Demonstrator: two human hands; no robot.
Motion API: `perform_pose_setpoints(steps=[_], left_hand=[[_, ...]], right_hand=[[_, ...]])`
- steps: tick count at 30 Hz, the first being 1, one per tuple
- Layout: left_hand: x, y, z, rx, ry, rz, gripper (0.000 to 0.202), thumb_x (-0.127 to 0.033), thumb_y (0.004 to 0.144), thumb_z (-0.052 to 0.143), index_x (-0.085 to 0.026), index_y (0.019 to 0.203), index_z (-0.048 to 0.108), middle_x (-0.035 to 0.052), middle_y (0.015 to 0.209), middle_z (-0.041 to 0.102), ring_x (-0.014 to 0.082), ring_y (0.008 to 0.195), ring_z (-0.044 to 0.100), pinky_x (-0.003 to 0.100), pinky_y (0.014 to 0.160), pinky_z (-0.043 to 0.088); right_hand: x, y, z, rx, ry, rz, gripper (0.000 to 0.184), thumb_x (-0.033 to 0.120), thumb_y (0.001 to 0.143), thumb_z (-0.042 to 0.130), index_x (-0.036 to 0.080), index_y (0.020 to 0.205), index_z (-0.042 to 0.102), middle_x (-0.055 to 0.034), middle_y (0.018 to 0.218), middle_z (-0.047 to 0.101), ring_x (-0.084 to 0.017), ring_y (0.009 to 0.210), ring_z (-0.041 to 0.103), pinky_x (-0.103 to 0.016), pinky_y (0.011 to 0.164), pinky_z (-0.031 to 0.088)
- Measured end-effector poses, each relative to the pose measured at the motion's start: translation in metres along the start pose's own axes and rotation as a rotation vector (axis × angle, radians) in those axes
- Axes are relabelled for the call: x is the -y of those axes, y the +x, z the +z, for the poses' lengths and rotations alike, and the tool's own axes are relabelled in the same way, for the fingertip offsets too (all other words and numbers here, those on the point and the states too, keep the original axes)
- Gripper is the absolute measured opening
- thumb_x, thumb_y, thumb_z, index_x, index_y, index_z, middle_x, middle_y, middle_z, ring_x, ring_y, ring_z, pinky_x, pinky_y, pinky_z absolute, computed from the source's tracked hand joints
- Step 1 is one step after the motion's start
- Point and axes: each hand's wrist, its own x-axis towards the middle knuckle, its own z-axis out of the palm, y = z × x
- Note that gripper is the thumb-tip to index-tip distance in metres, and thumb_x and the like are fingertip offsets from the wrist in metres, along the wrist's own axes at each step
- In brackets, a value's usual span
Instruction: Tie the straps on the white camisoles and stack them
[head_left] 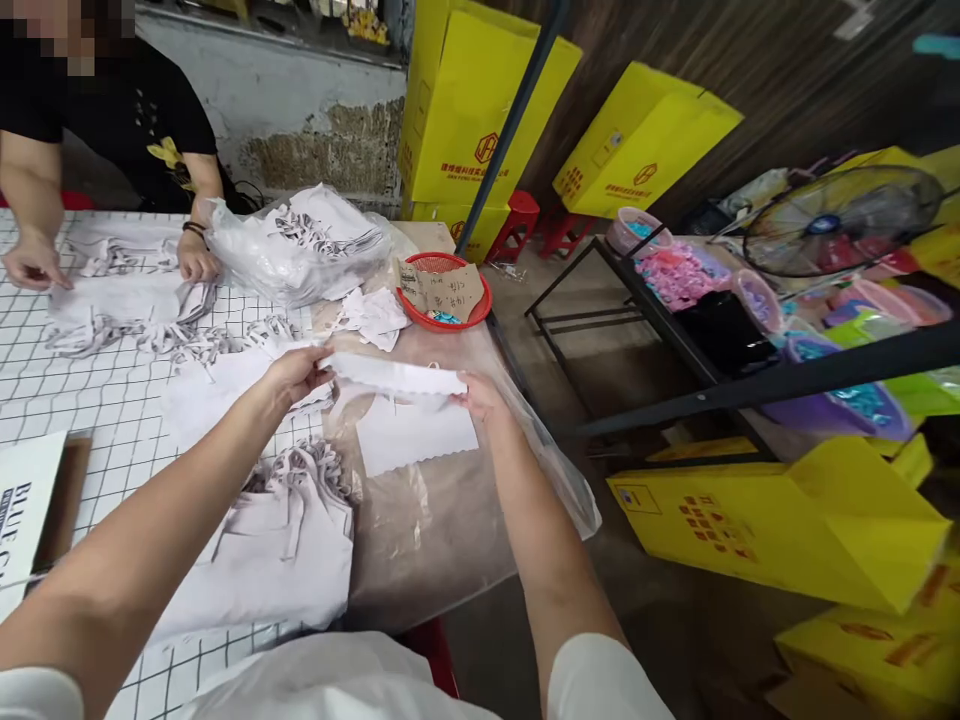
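Observation:
Between my left hand (298, 372) and my right hand (481, 396), a white cloth piece (397, 375) is held stretched out by its ends above the table. Fingers of both hands are pinched closed on it. Under it, another white piece with a wavy edge (416, 445) lies flat on the clear plastic sheet (427, 540). Close to my left forearm is a thick stack of pale cloth pieces with loose strings (300, 545). More flat white cloth (217, 385) lies to the left of my left hand.
Across the table (112, 385), a co-worker's hands (196, 255) rest on similar cloth pieces. A plastic bag of cloth (300, 245) and a red basket (480, 300) with cardboard stand at the back. Right are a metal-framed rack (637, 310), a fan (832, 222) and yellow boxes (772, 510).

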Motion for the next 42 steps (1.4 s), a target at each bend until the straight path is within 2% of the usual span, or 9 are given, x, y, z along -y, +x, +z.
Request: perform_pose_setpoints(steps=[3,6,13,16,20,25,32,38,42], left_hand=[[0.0,0.028,0.027,-0.057,-0.006,0.022,0.011,-0.008,0.082,0.065,-0.014,0.076,0.059,-0.0037,0.057,0.058,0.0063,0.044,0.055,0.014,0.045,0.051],[0.022,0.038,0.033,-0.088,0.005,-0.001,0.01,-0.011,0.084,0.065,-0.015,0.079,0.058,-0.0044,0.06,0.059,0.0053,0.046,0.055,0.012,0.045,0.05],[0.126,0.032,0.011,-0.138,0.206,-0.3,0.023,-0.008,0.072,0.077,-0.014,0.065,0.055,-0.0015,0.054,0.057,0.0081,0.041,0.052,0.017,0.038,0.047],[0.149,0.029,0.002,-0.15,0.299,-0.4,0.03,-0.008,0.069,0.079,-0.015,0.059,0.051,-0.0048,0.046,0.05,0.0089,0.039,0.051,0.017,0.037,0.045],[0.152,0.022,-0.006,-0.126,0.385,-0.434,0.03,-0.011,0.07,0.078,-0.017,0.058,0.051,-0.0078,0.043,0.045,0.0082,0.041,0.052,0.016,0.042,0.046],[0.166,0.014,-0.012,-0.095,0.523,-0.471,0.029,-0.016,0.065,0.083,-0.016,0.057,0.055,-0.0039,0.045,0.053,0.0123,0.046,0.059,0.019,0.045,0.046],[0.196,0.018,-0.018,-0.102,0.747,-0.45,0.032,-0.019,0.064,0.079,-0.019,0.049,0.051,0.0019,0.041,0.056,0.0181,0.045,0.058,0.029,0.049,0.047],[0.198,0.016,-0.007,-0.089,0.884,-0.371,0.026,-0.014,0.063,0.071,-0.019,0.046,0.052,0.002,0.038,0.053,0.0177,0.04,0.054,0.028,0.047,0.043],[0.18,-0.004,-0.003,-0.105,0.881,-0.238,0.015,-0.016,0.063,0.072,-0.017,0.054,0.06,0.0014,0.044,0.056,0.0167,0.046,0.056,0.026,0.05,0.044]], right_hand=[[0.032,0.049,-0.015,-0.008,0.0,-0.065,0.014,0.021,0.08,0.069,0.021,0.079,0.055,0.0004,0.079,0.068,-0.013,0.068,0.064,-0.025,0.063,0.054],[0.03,0.073,-0.036,-0.001,-0.03,-0.081,0.015,0.025,0.081,0.07,0.02,0.079,0.056,-0.0011,0.081,0.069,-0.013,0.069,0.063,-0.025,0.062,0.054],[-0.074,0.072,-0.081,-0.012,-0.232,0.034,0.036,0.032,0.069,0.079,0.021,0.059,0.047,0.0041,0.055,0.05,-0.01,0.051,0.048,-0.023,0.049,0.047],[-0.105,0.074,-0.09,-0.017,-0.32,0.051,0.034,0.037,0.067,0.078,0.02,0.059,0.05,0.0059,0.052,0.047,-0.009,0.05,0.045,-0.021,0.048,0.043],[-0.116,0.076,-0.105,-0.03,-0.412,0.001,0.027,0.041,0.069,0.072,0.018,0.067,0.058,0.004,0.057,0.055,-0.011,0.056,0.05,-0.023,0.054,0.041],[-0.126,0.059,-0.127,-0.064,-0.545,-0.09,0.025,0.042,0.069,0.067,0.018,0.066,0.059,0.0027,0.059,0.059,-0.013,0.059,0.052,-0.024,0.059,0.04],[-0.147,0.043,-0.129,-0.149,-0.702,-0.158,0.019,0.037,0.071,0.063,0.021,0.064,0.056,0.0015,0.06,0.059,-0.016,0.062,0.053,-0.026,0.065,0.039],[-0.145,0.037,-0.13,-0.225,-0.781,-0.178,0.016,0.033,0.072,0.064,0.023,0.064,0.054,-0.0028,0.065,0.061,-0.02,0.067,0.056,-0.03,0.067,0.04],[-0.143,0.021,-0.122,-0.329,-0.799,-0.232,0.016,0.035,0.075,0.059,0.021,0.08,0.054,-0.0123,0.088,0.064,-0.027,0.094,0.056,-0.037,0.083,0.042]])
